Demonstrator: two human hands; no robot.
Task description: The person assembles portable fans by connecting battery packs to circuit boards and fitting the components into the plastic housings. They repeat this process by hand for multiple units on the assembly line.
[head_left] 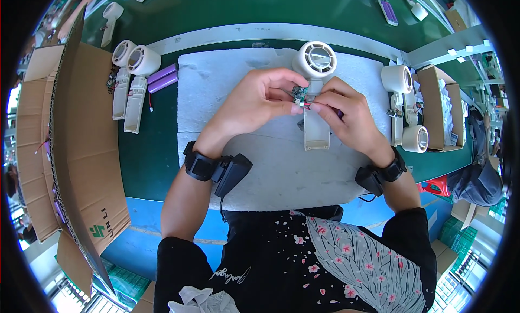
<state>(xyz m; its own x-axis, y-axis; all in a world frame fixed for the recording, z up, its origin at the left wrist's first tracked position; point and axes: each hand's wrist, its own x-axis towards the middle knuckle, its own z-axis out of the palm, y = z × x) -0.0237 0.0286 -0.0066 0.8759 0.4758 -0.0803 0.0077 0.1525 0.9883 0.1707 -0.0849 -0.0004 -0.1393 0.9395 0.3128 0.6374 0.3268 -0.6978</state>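
Observation:
Between the fingertips of my left hand [257,99] is a small green circuit board [299,92] with a white connector on its lower edge. My right hand [346,110] pinches thin red and black wires [307,105] right beside that connector. Whether the plug is seated in it, I cannot tell. Under my hands lies a white handheld fan housing [316,134], its round fan head [315,59] pointing away from me and its handle shell open toward me. Something dark purple shows by my right fingers, mostly hidden.
A white foam mat [249,161] covers the bench in front of me. Left are more fan housings [135,99], purple battery cells [163,79] and a tall cardboard box [92,145]. On the right stand further fan housings [397,79] and a carton of parts [439,110].

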